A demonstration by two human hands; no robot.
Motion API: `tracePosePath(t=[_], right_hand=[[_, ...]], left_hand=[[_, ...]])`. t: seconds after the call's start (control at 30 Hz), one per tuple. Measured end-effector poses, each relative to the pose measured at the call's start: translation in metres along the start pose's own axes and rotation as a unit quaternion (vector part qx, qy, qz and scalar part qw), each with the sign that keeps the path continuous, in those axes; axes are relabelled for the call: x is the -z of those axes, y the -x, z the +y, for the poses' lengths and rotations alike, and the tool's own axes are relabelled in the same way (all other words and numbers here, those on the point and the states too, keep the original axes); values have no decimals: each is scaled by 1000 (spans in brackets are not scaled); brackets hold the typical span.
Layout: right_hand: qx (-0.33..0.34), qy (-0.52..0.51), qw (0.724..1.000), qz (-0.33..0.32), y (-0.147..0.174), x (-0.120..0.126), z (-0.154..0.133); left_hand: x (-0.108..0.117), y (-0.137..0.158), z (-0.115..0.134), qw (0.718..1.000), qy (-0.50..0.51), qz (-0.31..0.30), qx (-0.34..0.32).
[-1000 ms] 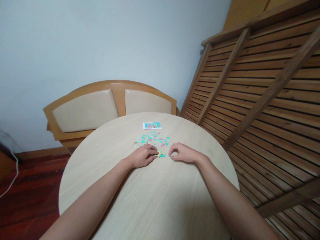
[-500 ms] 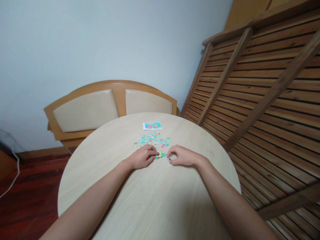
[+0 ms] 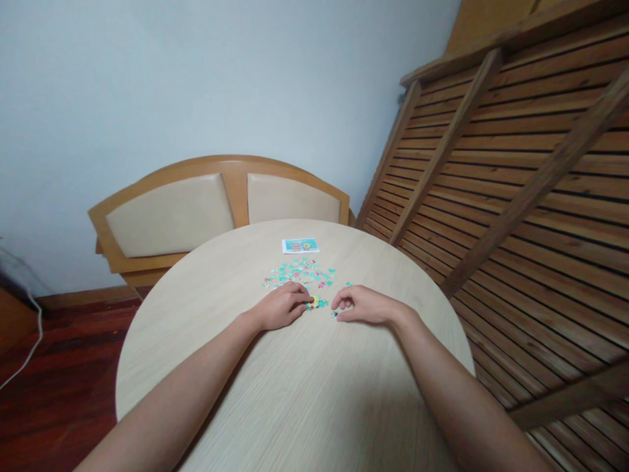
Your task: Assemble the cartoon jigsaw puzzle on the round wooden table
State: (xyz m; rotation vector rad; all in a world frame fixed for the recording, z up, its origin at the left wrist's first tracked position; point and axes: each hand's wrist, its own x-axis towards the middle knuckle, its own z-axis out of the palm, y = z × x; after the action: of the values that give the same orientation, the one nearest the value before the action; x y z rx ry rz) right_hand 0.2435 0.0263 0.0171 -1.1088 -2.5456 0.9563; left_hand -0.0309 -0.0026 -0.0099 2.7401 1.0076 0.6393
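My left hand (image 3: 285, 305) lies on the table with its fingers curled, fingertips pressed on a small cluster of joined jigsaw pieces (image 3: 317, 303) in yellow and teal. Part of that cluster is hidden under the fingers. To its right is my right hand (image 3: 361, 304), thumb and fingers apart. By the thumb tip lies a small dark-and-white jigsaw piece (image 3: 334, 314); whether the thumb touches it is hard to see. Just beyond both hands spreads a pile of loose jigsaw pieces (image 3: 295, 270), mostly teal with some pink. A single teal piece (image 3: 348, 284) lies behind my right hand.
The round wooden table (image 3: 236, 400) carries a picture card (image 3: 301, 246) behind the pile. Past its far edge stands a padded headboard (image 3: 240, 190) against the wall. A slatted wooden frame (image 3: 491, 196) leans along the right side. A white cable (image 3: 38, 328) hangs at left.
My right hand has drawn slightly right, away from the cluster, and its thumb and fingers are a little farther apart. The left hand stays on the cluster. The view has shifted slightly.
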Motion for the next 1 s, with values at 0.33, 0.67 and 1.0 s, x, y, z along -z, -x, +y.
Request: tracePosePath(t=[0.33,0.67,1.0], right_hand=[[51,22,998,-21,-9,-19,-24],[117,40,992,0,-13,-28,-27],[140,91,985,51,-17,-36,-28]], left_hand=[[-2,-2,-1,1000,-1,1,-4],[0,-3,1,1000,7,-2,-4],[1,-3,3,1000,2,-6,-10]])
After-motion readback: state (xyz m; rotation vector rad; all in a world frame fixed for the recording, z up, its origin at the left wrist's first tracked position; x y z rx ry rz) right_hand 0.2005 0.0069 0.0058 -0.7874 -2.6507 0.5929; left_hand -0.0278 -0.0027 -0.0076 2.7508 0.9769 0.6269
